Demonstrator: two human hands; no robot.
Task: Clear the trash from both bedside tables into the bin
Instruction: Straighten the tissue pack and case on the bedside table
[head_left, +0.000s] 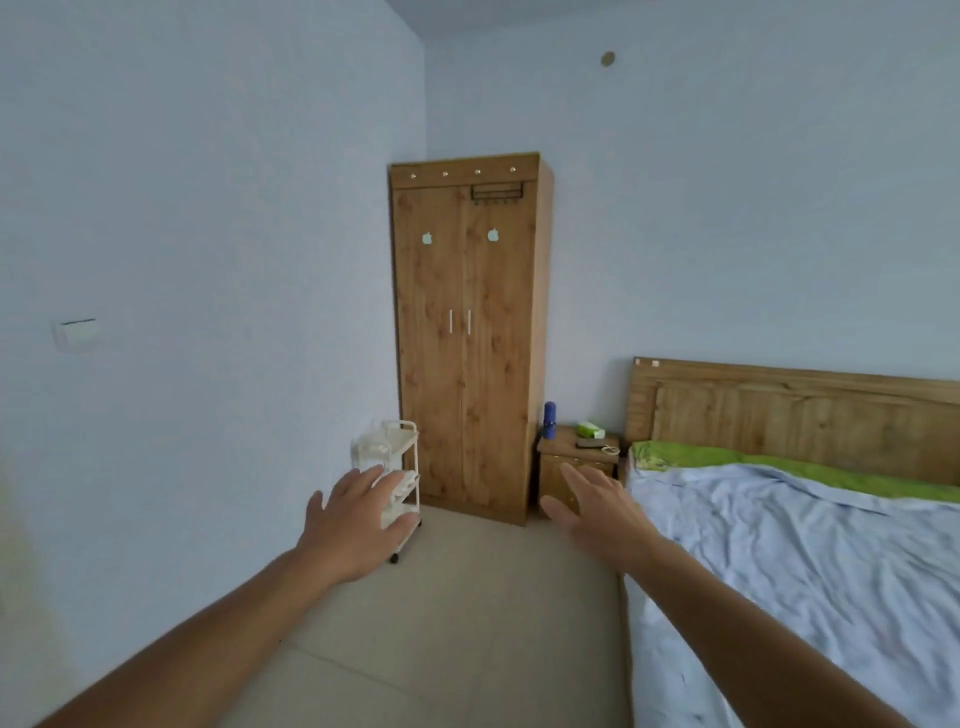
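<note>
Both hands out in front, bare forearms stretched forward, nothing in either one. Left hand (358, 519) spread flat, palm down, fingers apart, in front of a white rolling cart (397, 457) standing against the left wall. Right hand (597, 512) also spread, fingers loose and pointing forward, empty, overlapping the lower front of the bedside counter (566, 470) in view but well short of it.

Bedside counter is small, wooden, wedged between a tall two-door wooden wardrobe (467, 338) and the bed (805, 545). On its top: dark blue bottle (549, 420) upright at the left back corner, green tissue box (590, 429) toward the back, a dark flat item (588, 442) in front of it, a small white item (609, 449) at the right front edge; too small to tell what those two are. Only this one bedside counter shows.

Bed has a wooden headboard (800, 410), green pillow strip (779, 462), rumpled light blue sheet. Pale tiled floor (467, 597). Light switch (77, 332) on left wall.
</note>
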